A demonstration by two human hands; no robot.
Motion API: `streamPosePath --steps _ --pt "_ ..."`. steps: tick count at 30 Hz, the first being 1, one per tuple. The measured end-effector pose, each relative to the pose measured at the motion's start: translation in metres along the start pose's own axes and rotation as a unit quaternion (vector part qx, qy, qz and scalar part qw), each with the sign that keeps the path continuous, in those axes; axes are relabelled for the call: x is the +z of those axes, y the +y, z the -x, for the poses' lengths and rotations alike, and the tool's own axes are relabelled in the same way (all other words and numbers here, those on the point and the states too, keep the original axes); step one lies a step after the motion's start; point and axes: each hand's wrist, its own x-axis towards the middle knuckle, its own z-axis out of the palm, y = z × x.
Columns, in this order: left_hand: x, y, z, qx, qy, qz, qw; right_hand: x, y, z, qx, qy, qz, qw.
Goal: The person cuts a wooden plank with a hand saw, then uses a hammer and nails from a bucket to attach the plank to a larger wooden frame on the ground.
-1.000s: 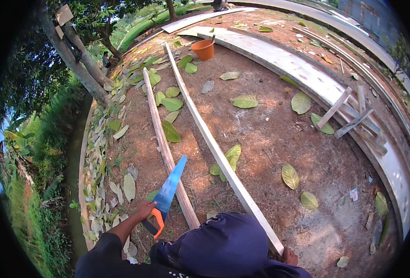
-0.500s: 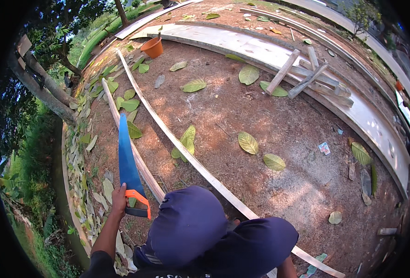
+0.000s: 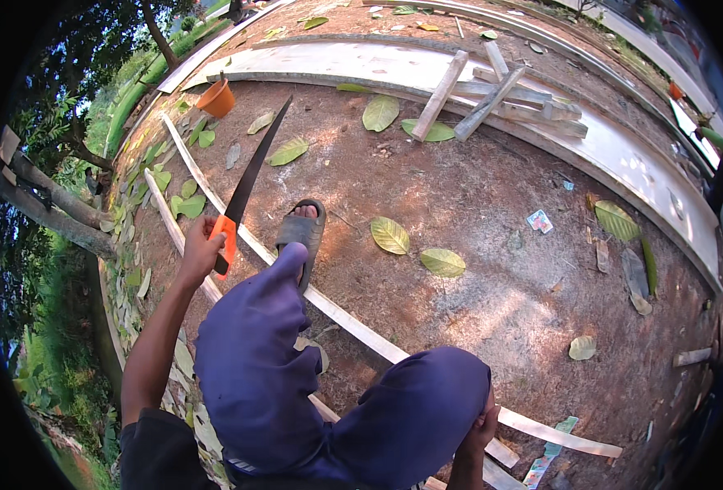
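My left hand is closed round the orange handle of a handsaw. The saw's dark blade points up and away, crossing above a long thin wooden strip. A second long strip lies to its left, partly behind my left hand and arm. Beside my right knee, my right hand has its fingers curled in; what they hold, if anything, is hidden. My sandalled foot is set down at the first strip, between the saw and my left knee.
An orange pot stands at the far left. Long pale boards run along the back, with short wooden pieces stacked across them. Large leaves dot the brown ground. More strip ends lie near my right hand.
My left hand has carried the saw forward, and its blade has swung to slant right. My foot has come forward into view. My right hand has risen to beside the knee.
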Motion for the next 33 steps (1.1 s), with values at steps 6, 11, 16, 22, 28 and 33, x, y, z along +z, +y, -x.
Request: streamPosePath --steps 6,11,16,22,28,33 --pt "0.084 0.012 -0.105 0.019 -0.037 -0.128 0.991 0.046 -0.063 -0.06 -0.096 -0.076 0.209 0.97" --pt "0.204 0.031 -0.212 0.033 0.011 -0.146 0.989 0.065 -0.069 -0.143 -0.071 -0.213 0.425 0.877" --pt "0.309 0.043 -0.337 0.139 0.0 -0.168 0.976 0.086 -0.024 -0.173 -0.016 -0.134 0.563 0.815" --pt "0.385 0.08 -0.467 0.301 -0.072 -0.269 0.912 0.194 -0.029 -0.113 0.188 0.036 0.532 0.825" --pt "0.421 0.121 -0.522 0.328 -0.148 -0.381 0.852 0.338 -0.099 -0.116 0.323 0.102 0.528 0.779" --pt "0.442 0.153 -0.539 0.226 -0.226 -0.468 0.824 0.437 -0.135 -0.142 0.399 0.14 0.504 0.753"
